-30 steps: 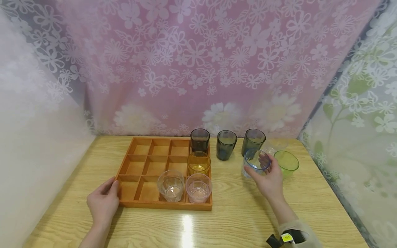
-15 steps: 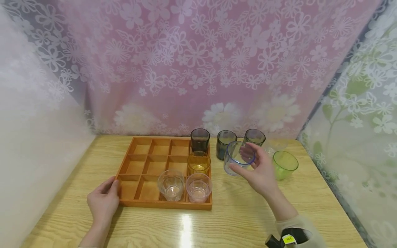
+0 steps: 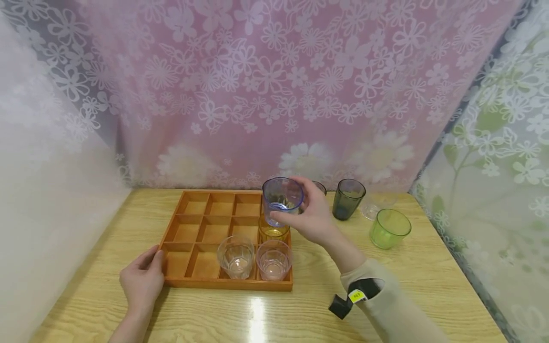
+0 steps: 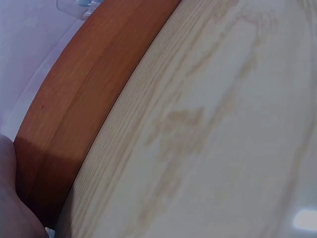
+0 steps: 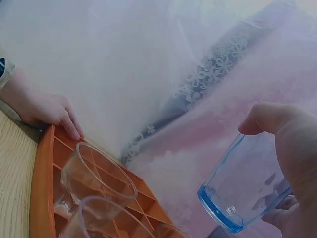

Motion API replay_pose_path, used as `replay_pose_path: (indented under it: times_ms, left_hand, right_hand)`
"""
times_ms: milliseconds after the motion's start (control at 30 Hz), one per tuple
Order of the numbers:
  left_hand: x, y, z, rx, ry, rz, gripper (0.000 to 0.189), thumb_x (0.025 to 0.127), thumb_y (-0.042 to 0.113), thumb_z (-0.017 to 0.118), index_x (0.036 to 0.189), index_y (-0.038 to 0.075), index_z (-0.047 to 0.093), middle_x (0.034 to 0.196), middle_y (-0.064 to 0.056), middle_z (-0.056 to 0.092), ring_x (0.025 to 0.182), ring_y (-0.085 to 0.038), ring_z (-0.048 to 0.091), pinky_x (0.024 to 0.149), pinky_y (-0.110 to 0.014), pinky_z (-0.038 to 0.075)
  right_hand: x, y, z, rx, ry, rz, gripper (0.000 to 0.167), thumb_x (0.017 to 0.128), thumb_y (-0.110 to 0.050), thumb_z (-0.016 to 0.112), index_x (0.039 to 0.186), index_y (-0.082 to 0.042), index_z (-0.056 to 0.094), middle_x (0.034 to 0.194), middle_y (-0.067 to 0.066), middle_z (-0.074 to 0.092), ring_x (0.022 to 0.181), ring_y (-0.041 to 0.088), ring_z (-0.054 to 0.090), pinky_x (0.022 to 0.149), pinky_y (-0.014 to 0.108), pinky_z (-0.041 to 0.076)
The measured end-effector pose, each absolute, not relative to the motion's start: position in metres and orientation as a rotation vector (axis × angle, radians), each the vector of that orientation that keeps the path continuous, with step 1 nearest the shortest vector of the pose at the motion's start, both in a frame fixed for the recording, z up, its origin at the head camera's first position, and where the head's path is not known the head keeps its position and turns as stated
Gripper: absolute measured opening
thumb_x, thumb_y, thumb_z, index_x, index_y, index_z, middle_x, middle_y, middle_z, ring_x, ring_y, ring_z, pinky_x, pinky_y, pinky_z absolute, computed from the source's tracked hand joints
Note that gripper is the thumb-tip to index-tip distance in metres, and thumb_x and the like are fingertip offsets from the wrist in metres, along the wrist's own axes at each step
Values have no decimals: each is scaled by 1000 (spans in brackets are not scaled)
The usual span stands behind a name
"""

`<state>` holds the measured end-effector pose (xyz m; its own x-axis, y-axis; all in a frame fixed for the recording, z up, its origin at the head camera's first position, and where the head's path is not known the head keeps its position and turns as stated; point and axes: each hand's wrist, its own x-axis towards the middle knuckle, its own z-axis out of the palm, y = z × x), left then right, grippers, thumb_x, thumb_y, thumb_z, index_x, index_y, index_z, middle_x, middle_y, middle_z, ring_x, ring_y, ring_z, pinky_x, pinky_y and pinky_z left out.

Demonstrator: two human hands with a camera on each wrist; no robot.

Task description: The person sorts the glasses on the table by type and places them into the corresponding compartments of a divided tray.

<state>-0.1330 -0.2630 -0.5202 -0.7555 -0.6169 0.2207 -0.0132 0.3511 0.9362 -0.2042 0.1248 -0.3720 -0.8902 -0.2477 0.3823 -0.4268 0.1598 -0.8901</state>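
Observation:
My right hand (image 3: 315, 216) grips a clear blue-rimmed glass (image 3: 276, 202), thumb in front and fingers behind. The glass hangs above the back right of a wooden compartment tray (image 3: 227, 284), overlapping the yellow glass (image 3: 274, 235) in the head view. In the right wrist view, the blue-tinted glass (image 5: 242, 178) is tilted in the fingers. My left hand (image 3: 142, 278) holds the tray's front left corner, thumb against its edge. A clear glass (image 3: 236, 259) and a pinkish glass (image 3: 274, 262) stand in the front row. Hidden behind the held glass is the back right compartment.
Right of the tray stand a dark grey glass (image 3: 348, 202), a green glass (image 3: 389, 229) and a clear footed glass (image 3: 371, 211). Another dark glass (image 3: 321, 187) is mostly covered by my right hand. A floral curtain (image 3: 223, 119) closes off the table's back.
My right hand has lifted the blue-rimmed glass from beside the green one and carried it left, over the tray's back right. The left hand stays at the tray corner.

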Motion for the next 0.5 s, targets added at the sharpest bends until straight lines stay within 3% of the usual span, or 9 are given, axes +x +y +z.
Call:
replay_pose_path:
  times_ms: [167,400,500]
  left_hand:
    - [-132,-266,-521,551,-2073,-1409,24,98,9,76,118,-4,78,113,-21,75,83,15,63,71,-7,52]
    - [-133,-266,-521,544,-2066,-1426,24,99,9,75,119,-3,78,113,-21,75,84,14,64,72,-7,53]
    - [-132,-265,-522,554,-2066,-1436,24,100,11,75,119,-3,78,114,-21,75,84,14,64,72,-7,53]
  right_hand:
    - [-219,95,-374,692,-2367,1805,84,82,-18,95,150,-5,47,139,11,61,130,28,59,111,52,48]
    - [-237,67,-382,689,-2516,1711,93,80,-35,96,154,-11,45,142,6,54,121,31,62,95,45,58]
    - [-242,57,-387,722,-2558,1690,97,78,-36,97,156,-11,45,142,5,55,123,30,61,96,43,58]
